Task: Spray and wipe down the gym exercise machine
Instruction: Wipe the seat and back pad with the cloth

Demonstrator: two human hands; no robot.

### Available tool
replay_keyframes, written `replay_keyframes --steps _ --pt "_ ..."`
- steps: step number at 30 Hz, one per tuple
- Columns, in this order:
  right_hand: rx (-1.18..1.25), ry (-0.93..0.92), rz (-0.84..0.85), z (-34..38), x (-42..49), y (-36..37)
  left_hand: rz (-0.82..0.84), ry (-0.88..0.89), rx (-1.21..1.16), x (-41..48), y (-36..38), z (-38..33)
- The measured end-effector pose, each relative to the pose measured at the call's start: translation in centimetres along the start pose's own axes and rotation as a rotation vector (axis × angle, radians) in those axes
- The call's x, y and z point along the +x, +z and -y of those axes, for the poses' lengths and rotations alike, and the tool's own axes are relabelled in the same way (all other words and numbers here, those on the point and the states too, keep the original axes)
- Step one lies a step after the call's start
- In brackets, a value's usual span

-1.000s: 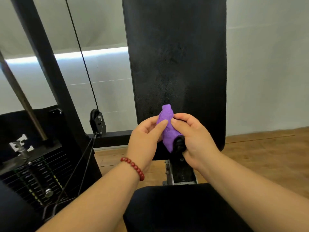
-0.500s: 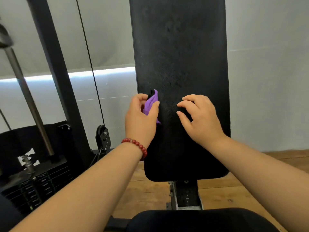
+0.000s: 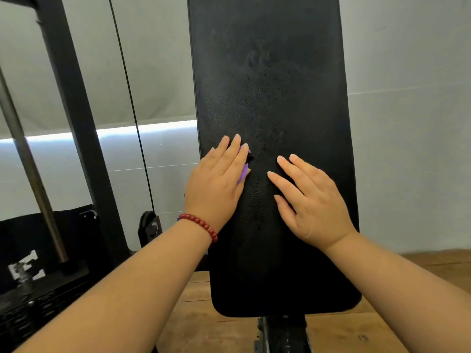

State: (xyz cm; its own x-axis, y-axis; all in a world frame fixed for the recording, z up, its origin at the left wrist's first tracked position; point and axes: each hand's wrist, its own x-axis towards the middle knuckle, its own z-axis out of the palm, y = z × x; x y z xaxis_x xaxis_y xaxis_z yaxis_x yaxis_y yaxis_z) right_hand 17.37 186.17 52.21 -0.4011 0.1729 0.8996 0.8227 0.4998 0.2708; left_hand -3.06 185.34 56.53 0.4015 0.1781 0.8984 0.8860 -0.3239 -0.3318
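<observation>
- The tall black pad (image 3: 270,72) of the gym machine stands straight up in the middle.
- The left hand (image 3: 216,184) lies flat on the left part of the pad. Its fingers are straight and close together.
- A purple cloth (image 3: 244,171) is under the left hand, pressed against the pad. Only a small strip of it peeks out on the right side of the hand, by the first finger.
- The right hand (image 3: 308,202) lies flat on the pad too, just beside the left hand but not touching it. Its fingers are straight and spread a little. It holds nothing.
- A string of red beads (image 3: 201,225) goes around the left wrist.
- A thin black cable (image 3: 130,98) runs down on the left of the pad to a small black wheel (image 3: 150,228).
- A thick black post (image 3: 74,110) leans further left, and a grey metal bar (image 3: 33,179) stands beside it.
- A pile of dark weights (image 3: 30,309) sits low in the left corner.
- The floor (image 3: 204,327) under the pad is brown wood.
- The wall (image 3: 407,123) behind is pale grey.
</observation>
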Motion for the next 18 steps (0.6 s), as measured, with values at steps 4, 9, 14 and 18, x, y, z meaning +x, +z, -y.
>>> replay_keyframes --steps 4,9,14,18 --pt "0.011 -0.003 -0.043 -0.1 -0.2 0.2 0.077 0.157 -0.022 -1.9 -0.1 0.1" --pt "0.004 0.000 -0.063 0.0 -0.2 0.4 0.051 0.143 -0.029 0.3 -0.2 1.6" --pt "0.001 -0.005 -0.092 0.0 -0.5 0.6 0.033 0.088 -0.040 -2.7 0.7 -1.2" --pt "-0.001 0.001 -0.104 0.1 -0.6 0.6 0.142 0.359 -0.044 -3.1 -0.5 0.5"
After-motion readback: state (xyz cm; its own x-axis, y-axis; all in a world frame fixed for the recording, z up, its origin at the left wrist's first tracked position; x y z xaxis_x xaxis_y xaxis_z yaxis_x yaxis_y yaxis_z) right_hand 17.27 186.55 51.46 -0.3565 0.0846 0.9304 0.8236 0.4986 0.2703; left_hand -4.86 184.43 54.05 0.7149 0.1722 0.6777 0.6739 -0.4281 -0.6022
